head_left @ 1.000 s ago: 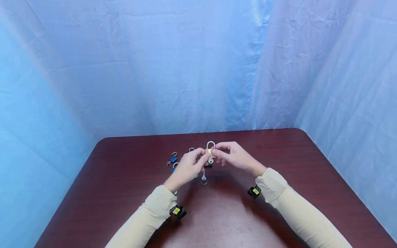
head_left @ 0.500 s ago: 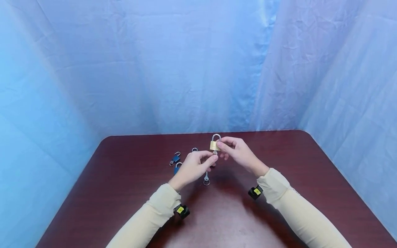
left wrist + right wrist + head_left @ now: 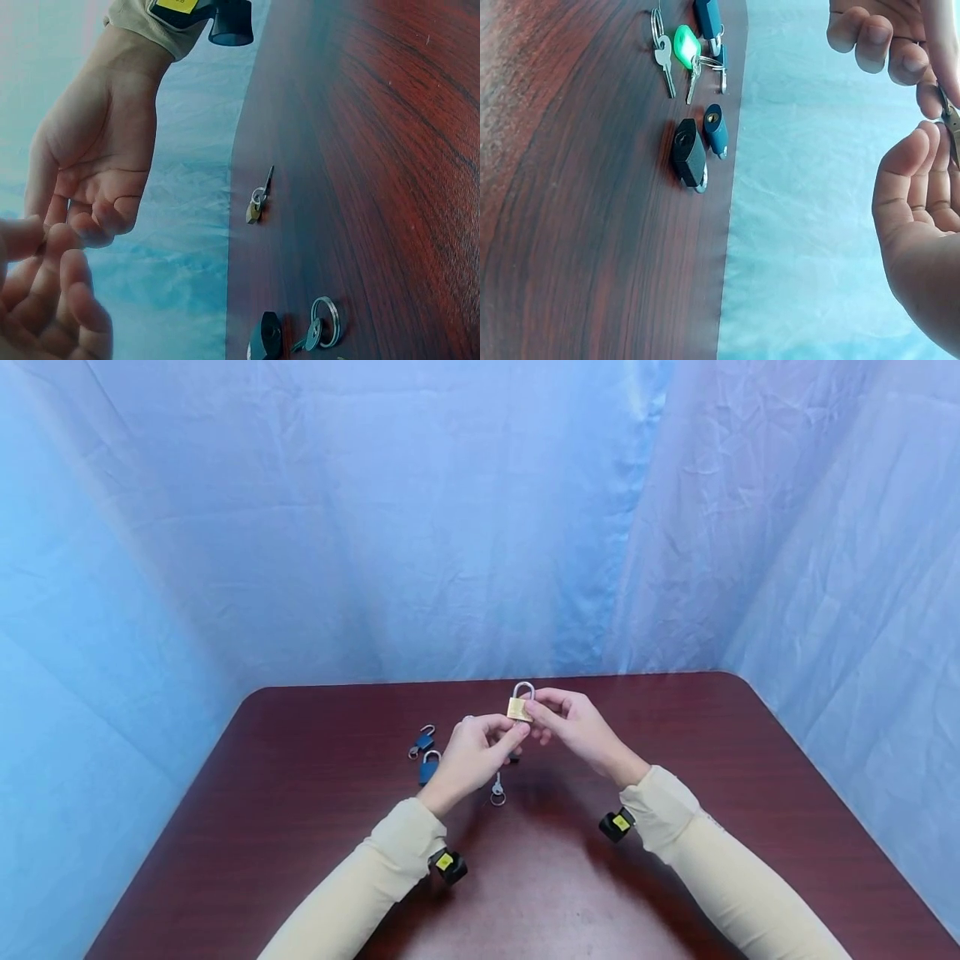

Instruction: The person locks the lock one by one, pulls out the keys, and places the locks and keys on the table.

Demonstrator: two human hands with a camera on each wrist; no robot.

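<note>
Brass padlock (image 3: 520, 709) held up above the tabletop (image 3: 675, 827), pinched by right hand (image 3: 573, 731) fingers. Left hand (image 3: 468, 758) fingers pinched just below. Best kept steady, key pushed straight.

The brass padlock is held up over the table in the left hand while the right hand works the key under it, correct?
Not quite: the hands are swapped. In the head view the right hand pinches the brass padlock above the table, and the left hand pinches at the key beneath it. The rest stands.
</note>
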